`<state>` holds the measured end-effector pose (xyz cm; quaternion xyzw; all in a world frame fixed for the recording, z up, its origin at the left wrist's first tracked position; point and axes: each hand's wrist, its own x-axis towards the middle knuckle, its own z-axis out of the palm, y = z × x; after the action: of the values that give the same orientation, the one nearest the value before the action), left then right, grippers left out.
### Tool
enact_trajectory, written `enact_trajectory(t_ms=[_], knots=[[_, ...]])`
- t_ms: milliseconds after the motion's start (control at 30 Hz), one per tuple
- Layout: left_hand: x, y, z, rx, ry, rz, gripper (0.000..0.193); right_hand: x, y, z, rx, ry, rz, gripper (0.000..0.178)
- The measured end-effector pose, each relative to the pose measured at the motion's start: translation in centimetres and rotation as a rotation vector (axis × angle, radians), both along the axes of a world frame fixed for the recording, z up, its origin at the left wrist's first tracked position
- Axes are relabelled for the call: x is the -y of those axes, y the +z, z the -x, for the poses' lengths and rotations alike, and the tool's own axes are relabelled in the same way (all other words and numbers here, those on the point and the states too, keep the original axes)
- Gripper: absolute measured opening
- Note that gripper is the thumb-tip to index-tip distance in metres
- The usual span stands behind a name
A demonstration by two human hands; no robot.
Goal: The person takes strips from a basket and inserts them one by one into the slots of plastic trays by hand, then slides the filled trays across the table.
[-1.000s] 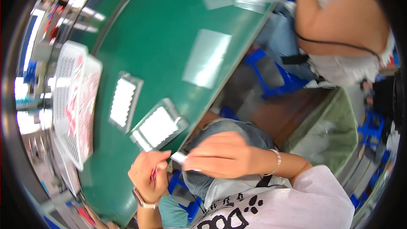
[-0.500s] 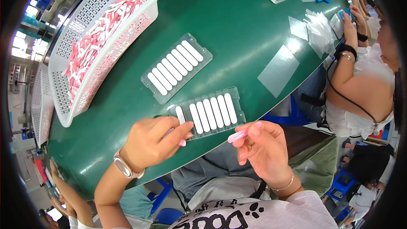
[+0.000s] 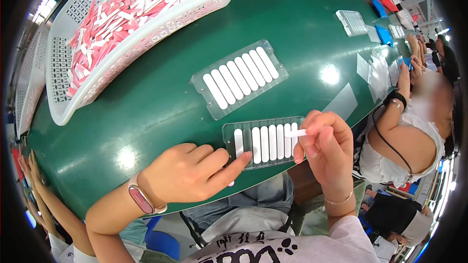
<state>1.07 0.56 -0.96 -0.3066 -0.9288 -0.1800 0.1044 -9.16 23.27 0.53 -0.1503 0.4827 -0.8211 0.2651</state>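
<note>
My right hand (image 3: 329, 148) pinches a small flat strip (image 3: 298, 133), its white side showing, above the right end of the near clear tray (image 3: 247, 134). White round-ended strips (image 3: 264, 144) lie side by side in that tray's slots, with a gap beside the leftmost one. My left hand (image 3: 195, 173) touches the tray's left part with one stretched fingertip, its other fingers curled. A small pink tip shows under this hand; I cannot tell whether it is a strip or a nail. Farther back lies a second clear tray (image 3: 199, 84) with a row of white strips.
A white perforated basket (image 3: 141, 44) heaped with pink and white strips stands at the back left on the green table (image 3: 161, 112). Clear sheets (image 3: 342, 101) lie at the right. A co-worker (image 3: 414, 126) sits there, near blue items and another tray (image 3: 352, 23).
My right hand has brought the strip over the near tray's right end; its pink side showed before, its white side now. My left fingertip still touches the tray. The whole view has shifted.
</note>
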Motion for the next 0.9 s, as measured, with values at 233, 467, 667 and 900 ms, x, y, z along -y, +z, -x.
enact_trajectory(t_ms=[233, 467, 667, 900], knots=[[0.7, 0.0, -0.4, -0.092, -0.03, -0.051, 0.037, 3.7, 2.8, 2.8, -0.64, 0.484, -0.756, 0.003], [0.4, -0.1, -0.6, -0.091, -0.092, 0.078, 0.039, 5.6, 1.8, 4.3, -1.04, 0.758, -0.753, 0.018], [-0.5, -0.4, -1.3, -0.047, 0.006, 0.116, 0.045, 6.6, 3.2, 4.6, -1.079, 0.696, -1.008, 0.057], [-0.8, 0.5, -1.5, 0.045, 0.064, 0.09, 0.044, 1.6, 4.3, 1.8, -1.425, 0.551, -1.116, 0.081]])
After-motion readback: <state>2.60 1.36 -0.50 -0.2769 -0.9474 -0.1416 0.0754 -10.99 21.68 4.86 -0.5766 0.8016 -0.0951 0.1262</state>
